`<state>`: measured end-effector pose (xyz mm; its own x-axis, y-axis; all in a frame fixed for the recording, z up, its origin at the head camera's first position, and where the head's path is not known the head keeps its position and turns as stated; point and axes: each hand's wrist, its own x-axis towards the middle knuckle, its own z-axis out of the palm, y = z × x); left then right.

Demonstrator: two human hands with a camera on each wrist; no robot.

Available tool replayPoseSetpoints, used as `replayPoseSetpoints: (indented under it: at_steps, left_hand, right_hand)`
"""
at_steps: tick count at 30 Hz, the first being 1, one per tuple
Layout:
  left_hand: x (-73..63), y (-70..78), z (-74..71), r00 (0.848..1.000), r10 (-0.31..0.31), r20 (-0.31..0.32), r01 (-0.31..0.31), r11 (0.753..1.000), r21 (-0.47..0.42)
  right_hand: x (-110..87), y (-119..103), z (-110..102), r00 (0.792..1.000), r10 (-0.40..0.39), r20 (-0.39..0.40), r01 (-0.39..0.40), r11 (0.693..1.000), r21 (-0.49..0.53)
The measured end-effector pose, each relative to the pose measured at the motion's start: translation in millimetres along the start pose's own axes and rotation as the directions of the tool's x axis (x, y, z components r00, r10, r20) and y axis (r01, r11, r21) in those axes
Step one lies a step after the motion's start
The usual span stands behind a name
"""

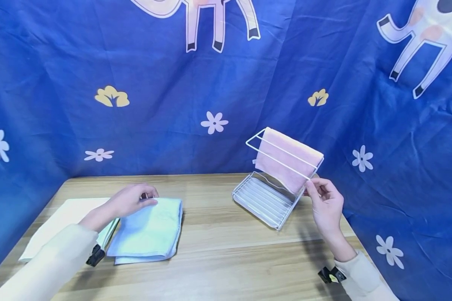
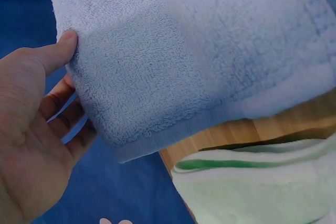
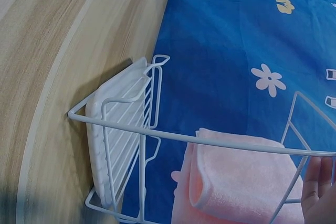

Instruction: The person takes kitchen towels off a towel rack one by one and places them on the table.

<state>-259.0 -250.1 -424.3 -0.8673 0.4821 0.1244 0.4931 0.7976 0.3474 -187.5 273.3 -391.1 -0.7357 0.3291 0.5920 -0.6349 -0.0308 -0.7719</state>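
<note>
My left hand (image 1: 135, 198) pinches the far edge of a folded light-blue towel (image 1: 148, 234). In the left wrist view the thumb lies on the towel's top face, with the other fingers curled at its edge. On the right side of the table stands a white wire rack (image 1: 286, 221) with a ribbed white tray (image 1: 263, 198) at its base. A folded pink towel (image 1: 286, 159) hangs over the rack's upper bars. My right hand (image 1: 325, 205) grips the rack's right side frame; in the right wrist view its fingers (image 3: 313, 179) curl around the wire.
A folded white and pale-green towel (image 1: 75, 209) lies at the left of the wooden table (image 1: 211, 267), partly under my left forearm. Blue patterned curtains (image 1: 165, 125) hang close behind the table and along its sides.
</note>
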Motion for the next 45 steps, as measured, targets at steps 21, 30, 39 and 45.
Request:
replayPoseSetpoints:
  at_steps: [21, 30, 39, 45]
  left_hand:
    - [16.9, -6.1, 11.0, 0.998, -0.004, 0.064, 0.004, 1.000, -0.004]
    - [18.1, -8.9, 14.9, 0.997, -0.003, 0.079, 0.004, 1.000, -0.007]
    - [19.3, -10.9, 18.6, 0.993, -0.048, 0.108, 0.048, 0.999, -0.002]
    - [19.2, -14.9, 20.1, 0.994, -0.049, 0.101, 0.049, 0.999, 0.003]
  right_hand:
    - [1.5, 1, -1, 1.000, 0.011, 0.005, -0.011, 1.000, 0.008]
    - [0.9, 2, -1, 1.000, 0.022, 0.000, -0.022, 1.000, -0.009]
    - [0.5, 2, -1, 1.000, 0.031, -0.003, -0.031, 1.000, -0.005]
    - [0.9, 2, -1, 1.000, 0.018, 0.002, -0.018, 1.000, -0.002]
